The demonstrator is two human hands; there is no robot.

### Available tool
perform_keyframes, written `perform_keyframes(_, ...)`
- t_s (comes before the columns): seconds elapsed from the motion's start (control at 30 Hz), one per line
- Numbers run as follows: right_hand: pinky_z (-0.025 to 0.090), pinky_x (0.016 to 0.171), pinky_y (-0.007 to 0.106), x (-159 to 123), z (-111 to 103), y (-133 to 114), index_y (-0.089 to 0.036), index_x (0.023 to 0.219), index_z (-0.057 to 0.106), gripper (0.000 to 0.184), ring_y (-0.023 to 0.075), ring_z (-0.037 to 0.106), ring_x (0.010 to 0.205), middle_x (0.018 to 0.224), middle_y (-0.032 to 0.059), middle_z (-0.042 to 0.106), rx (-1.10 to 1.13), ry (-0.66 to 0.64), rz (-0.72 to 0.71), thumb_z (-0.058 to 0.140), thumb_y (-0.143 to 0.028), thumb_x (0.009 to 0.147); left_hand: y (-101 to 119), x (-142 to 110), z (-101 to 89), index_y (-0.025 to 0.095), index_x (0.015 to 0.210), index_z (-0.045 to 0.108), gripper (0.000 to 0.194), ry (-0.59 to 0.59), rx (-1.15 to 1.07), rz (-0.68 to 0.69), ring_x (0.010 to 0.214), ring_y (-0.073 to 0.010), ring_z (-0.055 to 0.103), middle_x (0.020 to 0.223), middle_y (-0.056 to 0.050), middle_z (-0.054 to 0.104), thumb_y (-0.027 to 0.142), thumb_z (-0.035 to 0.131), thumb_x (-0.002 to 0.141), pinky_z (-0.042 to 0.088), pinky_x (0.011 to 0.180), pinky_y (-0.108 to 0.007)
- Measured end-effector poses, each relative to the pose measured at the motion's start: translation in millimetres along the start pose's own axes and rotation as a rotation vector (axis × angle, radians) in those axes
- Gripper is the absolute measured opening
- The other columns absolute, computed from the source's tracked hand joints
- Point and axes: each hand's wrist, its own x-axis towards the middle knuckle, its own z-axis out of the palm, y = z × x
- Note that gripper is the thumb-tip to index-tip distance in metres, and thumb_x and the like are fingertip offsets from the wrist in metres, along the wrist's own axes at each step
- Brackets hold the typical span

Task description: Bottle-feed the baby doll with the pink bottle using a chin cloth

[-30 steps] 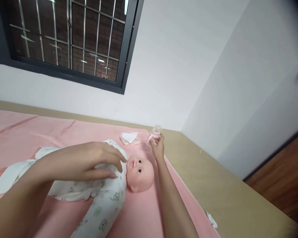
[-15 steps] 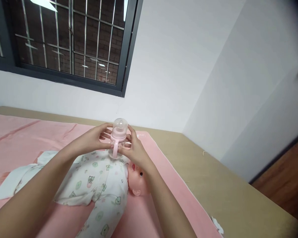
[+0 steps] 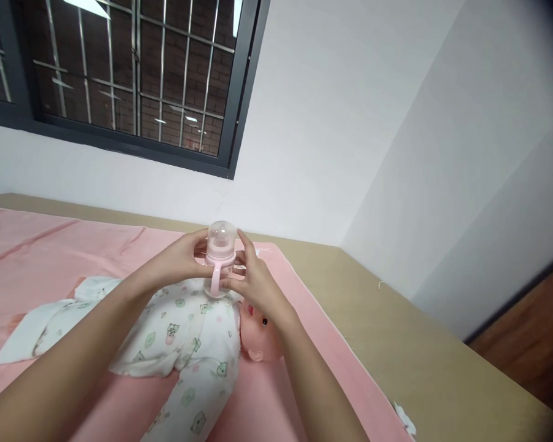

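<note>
Upright between my hands is a baby bottle (image 3: 220, 255) with a clear dome cap, a pink collar and pink handles. My left hand (image 3: 184, 258) is closed around its left side, thumb near the front handle. From the right, my right hand (image 3: 251, 273) grips it with the fingers behind and the thumb at the front. Just below the bottle lies a baby doll (image 3: 198, 334) on its back, in a white suit with a green animal print. Its head points right and is partly hidden by my right wrist.
A pink sheet (image 3: 115, 242) lies under the doll on a light wooden surface (image 3: 378, 331). Behind stand a white wall (image 3: 313, 123) and a barred window (image 3: 133, 80). A small white item (image 3: 404, 418) rests by the sheet's right edge.
The bottle has turned slightly between my hands, its front handle now angled a little differently. Both hands keep hold of it. The view has shifted a little.
</note>
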Motion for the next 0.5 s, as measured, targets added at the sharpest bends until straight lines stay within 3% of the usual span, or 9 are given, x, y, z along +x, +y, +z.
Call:
perform_keyframes(0.2,0.042,0.107,0.054,-3.5,-12.3,-9.3,-0.034,0.149,0.030,0.102,0.0287,0.051,0.128,0.139,0.0086,0.051,-0.097,0.134,-0.138,0.085,-0.041,0.064,-3.9,-2.1,-0.4,0.020,0.123,0.062,0.059,0.212,0.368,0.072,0.113,-0.0286,0.060,0.127,-0.004,0.063,0.016,0.061,0.064,0.048,0.098,-0.038)
perform_keyframes(0.33,0.044,0.106,0.051,-1.9,-8.4,-8.8,-0.033,0.144,0.037,0.083,0.0254,0.053,0.124,0.130,0.0067,0.057,-0.037,0.222,-0.199,0.078,-0.044,0.073,-6.0,-1.7,2.6,0.026,0.124,0.063,0.065,0.198,0.582,0.066,0.115,-0.0278,0.059,0.125,-0.001,0.065,0.012,0.051,0.062,0.049,0.092,-0.035)
perform_keyframes(0.5,0.046,0.105,0.048,0.8,-4.6,-4.9,-0.031,0.138,0.043,0.069,0.0224,0.059,0.114,0.120,0.0053,0.062,-0.006,0.297,-0.205,0.074,-0.044,0.078,-3.8,-1.3,6.3,0.025,0.125,0.064,0.067,0.175,0.607,0.026,0.110,-0.0290,0.061,0.123,0.000,0.066,0.012,0.051,0.060,0.050,0.087,-0.033)
